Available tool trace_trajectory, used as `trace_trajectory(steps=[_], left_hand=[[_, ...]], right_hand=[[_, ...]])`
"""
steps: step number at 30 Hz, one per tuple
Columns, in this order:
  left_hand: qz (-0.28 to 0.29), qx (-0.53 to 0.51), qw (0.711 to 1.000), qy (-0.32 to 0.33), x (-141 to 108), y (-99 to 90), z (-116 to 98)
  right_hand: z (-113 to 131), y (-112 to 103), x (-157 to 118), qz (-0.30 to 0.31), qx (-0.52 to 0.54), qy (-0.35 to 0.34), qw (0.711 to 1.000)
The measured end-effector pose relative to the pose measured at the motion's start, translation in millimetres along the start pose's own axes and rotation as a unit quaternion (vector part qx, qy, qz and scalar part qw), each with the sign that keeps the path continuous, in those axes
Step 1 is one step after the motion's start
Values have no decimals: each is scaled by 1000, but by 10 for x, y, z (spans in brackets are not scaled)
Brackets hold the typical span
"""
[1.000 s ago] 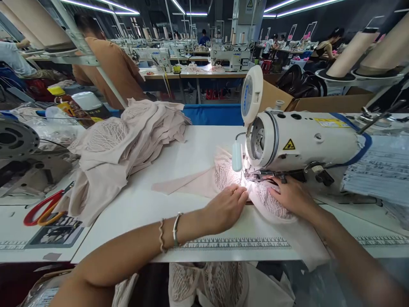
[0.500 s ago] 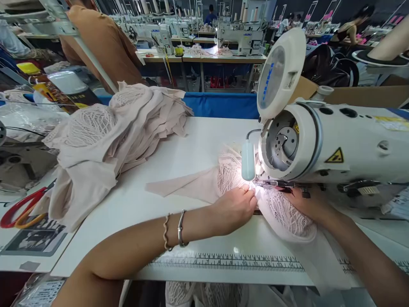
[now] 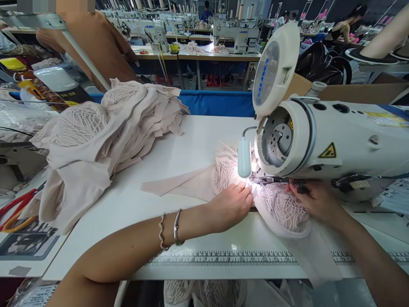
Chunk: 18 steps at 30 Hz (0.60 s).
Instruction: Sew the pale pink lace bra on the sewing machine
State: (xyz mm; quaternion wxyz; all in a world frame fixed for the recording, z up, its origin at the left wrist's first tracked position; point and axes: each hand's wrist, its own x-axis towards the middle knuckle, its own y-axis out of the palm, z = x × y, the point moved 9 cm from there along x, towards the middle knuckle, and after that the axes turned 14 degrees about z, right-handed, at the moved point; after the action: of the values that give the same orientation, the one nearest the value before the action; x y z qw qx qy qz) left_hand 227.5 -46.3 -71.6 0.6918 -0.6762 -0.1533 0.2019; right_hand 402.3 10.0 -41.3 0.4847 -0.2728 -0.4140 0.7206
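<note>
A pale pink lace bra piece (image 3: pixel 284 209) lies under the needle area of a white sewing machine (image 3: pixel 338 136), lit by a small lamp (image 3: pixel 244 157). My left hand (image 3: pixel 230 207) is closed on the fabric's edge just left of the needle, fingertips pinched together. Beneath the machine's arm, my right hand (image 3: pixel 321 204) has its fingers closed around a small black knob (image 3: pixel 300 186) on the metal attachment (image 3: pixel 270 180). The lace cup bulges below that hand, and a plain fabric strip (image 3: pixel 315 256) trails over the table's front edge.
A heap of similar lace pieces (image 3: pixel 108 123) lies on the left of the white table (image 3: pixel 172 147). Red-and-orange-handled scissors (image 3: pixel 19 209) rest at far left. A ruler strip (image 3: pixel 223 258) runs along the front. A person in brown (image 3: pixel 86 47) sits beyond the heap.
My right hand has come off the lace cup and up to the black knob under the machine arm. My left hand keeps its hold on the fabric. The view has shifted slightly.
</note>
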Motion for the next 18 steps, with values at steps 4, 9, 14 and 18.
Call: trace_trajectory(steps=[4,9,14,18], left_hand=[[0,-5,1000,-3,-5,-7,10],[-13,-11,1000,-4,-11,-15,15],[-17,0,1000,-5,-12,-20,7],[-8,-1,1000,-12,-12,-18,13]], right_hand=[[4,125,-3,7,-3,-15,1000],[-37,225,1,37,60,7,997],[38,282,101,32,-115,52,991],[101,326,182,-20,-296,29,955]])
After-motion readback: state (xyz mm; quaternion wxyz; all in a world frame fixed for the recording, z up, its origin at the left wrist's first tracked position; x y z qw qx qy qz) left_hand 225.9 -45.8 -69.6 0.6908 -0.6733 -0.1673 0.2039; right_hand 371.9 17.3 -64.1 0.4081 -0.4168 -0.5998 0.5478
